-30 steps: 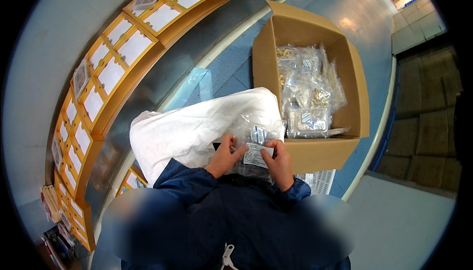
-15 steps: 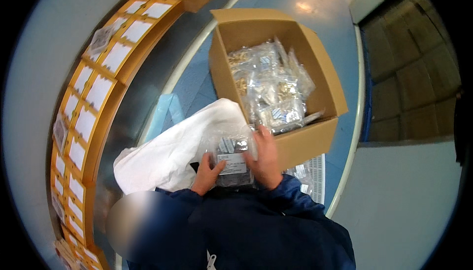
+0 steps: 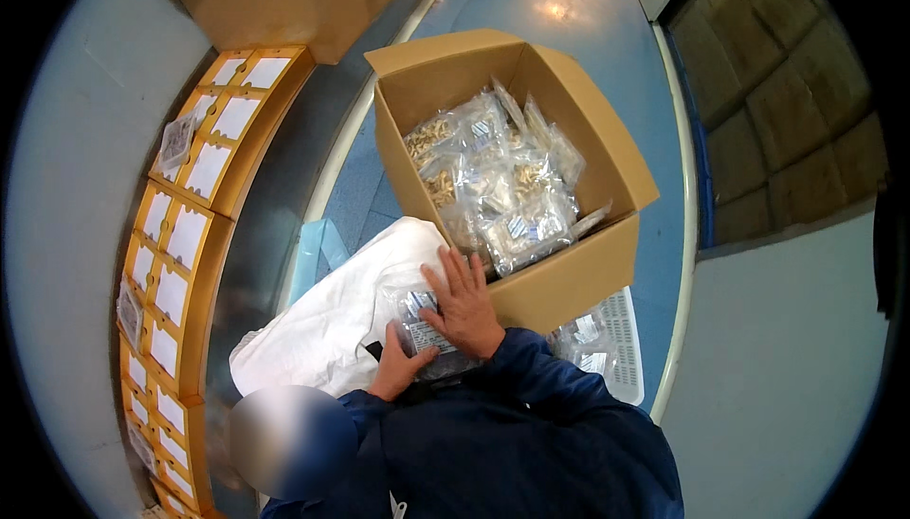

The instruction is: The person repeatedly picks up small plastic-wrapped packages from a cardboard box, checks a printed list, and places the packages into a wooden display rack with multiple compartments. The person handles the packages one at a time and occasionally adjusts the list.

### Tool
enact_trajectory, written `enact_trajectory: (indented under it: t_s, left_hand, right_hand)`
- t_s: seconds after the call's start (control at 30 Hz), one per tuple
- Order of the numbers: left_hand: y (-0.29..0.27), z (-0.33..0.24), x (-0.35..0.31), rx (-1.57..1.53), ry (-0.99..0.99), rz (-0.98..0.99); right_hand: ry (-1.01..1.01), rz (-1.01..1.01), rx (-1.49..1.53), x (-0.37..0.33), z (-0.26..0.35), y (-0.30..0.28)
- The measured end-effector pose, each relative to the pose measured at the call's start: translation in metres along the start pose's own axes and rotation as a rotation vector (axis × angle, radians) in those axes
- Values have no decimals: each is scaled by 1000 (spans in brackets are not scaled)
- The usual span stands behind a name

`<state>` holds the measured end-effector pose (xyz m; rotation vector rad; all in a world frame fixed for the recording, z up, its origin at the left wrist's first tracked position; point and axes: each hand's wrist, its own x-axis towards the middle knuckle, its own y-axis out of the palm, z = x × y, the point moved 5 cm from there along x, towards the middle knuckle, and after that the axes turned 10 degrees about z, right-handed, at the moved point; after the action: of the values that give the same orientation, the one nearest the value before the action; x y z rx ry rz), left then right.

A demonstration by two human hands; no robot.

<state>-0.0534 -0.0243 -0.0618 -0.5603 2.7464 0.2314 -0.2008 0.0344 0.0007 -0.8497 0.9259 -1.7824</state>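
A clear plastic bag (image 3: 424, 333) with dark contents and a white printed label lies on a white cloth (image 3: 332, 306) in front of me. My left hand (image 3: 400, 367) grips its left edge, thumb over the label and fingers along the side. Across its upper right part rests my right hand (image 3: 466, 309), palm down with the fingers stretched out and spread. Just beyond, an open cardboard box (image 3: 569, 282) holds several flat clear bags (image 3: 526, 227), some with tan pieces showing through.
Right of the box's near corner, a white slotted basket (image 3: 623, 344) holds more labelled bags (image 3: 586, 331). Yellow racks (image 3: 220, 199) with white cards line the left wall. Large cartons (image 3: 294, 2) stand at the far left. A light blue strip (image 3: 305, 258) lies beside the cloth.
My right hand has moved from the bag's right edge to lie spread over its upper part. My left hand keeps its hold. The view has shifted, showing more of the far cartons and basket.
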Motion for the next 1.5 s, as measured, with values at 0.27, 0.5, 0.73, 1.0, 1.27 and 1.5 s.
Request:
enact_trajectory:
  t_s: [0.27, 0.5, 0.73, 1.0, 1.27, 1.5]
  left_hand:
    - [1, 2, -9, 40, -39, 78]
    - [29, -37, -21, 269, 36, 228]
    - [53, -71, -17, 438, 116, 453]
    - [-10, -67, -30, 269, 101, 95]
    - [-154, -60, -147, 1264, -80, -854]
    - [-129, -3, -211, 888, -170, -1012]
  right_hand:
    - [250, -120, 529, -9, -45, 23]
    - [312, -144, 1172, -40, -56, -14]
    - [727, -557, 902, -190, -205, -117]
    - [1073, 8, -44, -377, -343, -68]
    - [433, -88, 176, -120, -226, -50]
    - [-97, 112, 216, 79, -71, -3]
